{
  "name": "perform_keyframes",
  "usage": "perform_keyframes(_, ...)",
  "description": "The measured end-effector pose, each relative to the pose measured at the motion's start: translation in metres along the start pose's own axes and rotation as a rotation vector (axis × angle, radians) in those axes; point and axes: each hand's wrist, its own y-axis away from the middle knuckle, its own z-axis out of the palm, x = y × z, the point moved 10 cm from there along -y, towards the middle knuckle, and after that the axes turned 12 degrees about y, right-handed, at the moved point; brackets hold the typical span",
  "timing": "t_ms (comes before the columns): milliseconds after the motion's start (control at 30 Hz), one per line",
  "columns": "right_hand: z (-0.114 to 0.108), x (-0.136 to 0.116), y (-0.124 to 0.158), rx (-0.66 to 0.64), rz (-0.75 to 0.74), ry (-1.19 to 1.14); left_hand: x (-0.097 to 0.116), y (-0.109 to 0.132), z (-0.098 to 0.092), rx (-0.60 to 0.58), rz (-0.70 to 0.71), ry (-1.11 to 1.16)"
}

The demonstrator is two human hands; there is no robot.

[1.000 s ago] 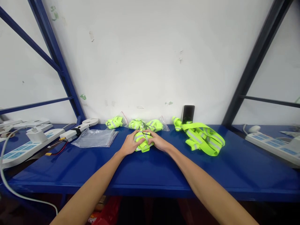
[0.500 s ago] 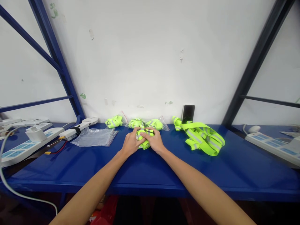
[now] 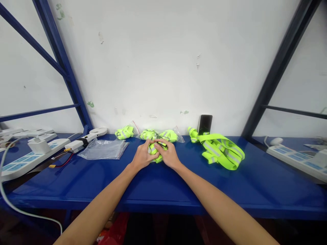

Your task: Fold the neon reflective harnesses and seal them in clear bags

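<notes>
A: What's at the far left of the blue steel bench?

B: A white power strip with a white plug adapter on it, and a white cable curving down off the edge. Next come a white handheld fan, thin red and black wires, and a flat clear plastic bag.

A: Then the hands?

B: First, 3 small clear bags of neon yellow reflective webbing: 1 alone, then 2 side by side. Just in front of those, the left hand and right hand are clenched around a rolled neon yellow reflective bundle, with the right fingers lapping over the left fingers.

A: Can you see all of it?

B: No, the fingers cover most of it. Only yellow patches and a dark strip show, and its underside is hidden, so I can't tell whether it sits on the bench top.

A: And to the right?

B: A black phone stands against the white wall. An unrolled reflective vest lies in loose loops in front of it, partly covering the phone's foot. Beyond is a second power strip, cut off by the frame edge, with a small white object, too small to identify, behind it.
</notes>
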Motion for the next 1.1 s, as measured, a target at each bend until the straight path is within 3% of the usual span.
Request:
perform_keyframes(100,0.000,0.004,0.002,0.055,0.038,0.042,-0.001,0.001,0.001,-0.021,-0.024,-0.042)
perform_keyframes(200,-0.004,0.009,0.001,0.079,0.077,0.112,0.002,0.001,0.003,-0.176,0.082,-0.032)
perform_keyframes(267,-0.015,0.018,-0.002,0.119,0.125,0.168,-0.006,-0.001,-0.013,-0.207,0.147,-0.037)
perform_keyframes(367,-0.036,0.035,-0.007,0.200,0.188,0.233,-0.050,-0.007,-0.078,0.052,-0.008,-0.254)
perform_keyframes(433,-0.046,0.046,-0.009,0.232,0.238,0.265,-0.083,-0.003,-0.108,0.084,-0.148,-0.475)
perform_keyframes(533,-0.050,0.057,-0.011,0.236,0.306,0.313,-0.123,0.007,-0.121,-0.045,-0.325,-0.634)
perform_keyframes(633,-0.046,0.056,-0.010,0.249,0.306,0.322,-0.140,0.018,-0.112,-0.174,-0.413,-0.627)
perform_keyframes(733,-0.043,0.051,-0.009,0.255,0.280,0.290,-0.135,0.018,-0.105,-0.192,-0.405,-0.629)
perform_keyframes(833,-0.041,0.046,-0.007,0.246,0.237,0.249,-0.122,0.015,-0.110,-0.115,-0.373,-0.676)
perform_keyframes(1000,-0.037,0.041,-0.006,0.261,0.207,0.175,-0.090,0.013,-0.134,0.218,-0.243,-0.624)
perform_keyframes(1100,-0.031,0.036,-0.006,0.294,0.206,0.112,-0.060,0.014,-0.130,0.394,-0.099,-0.490)
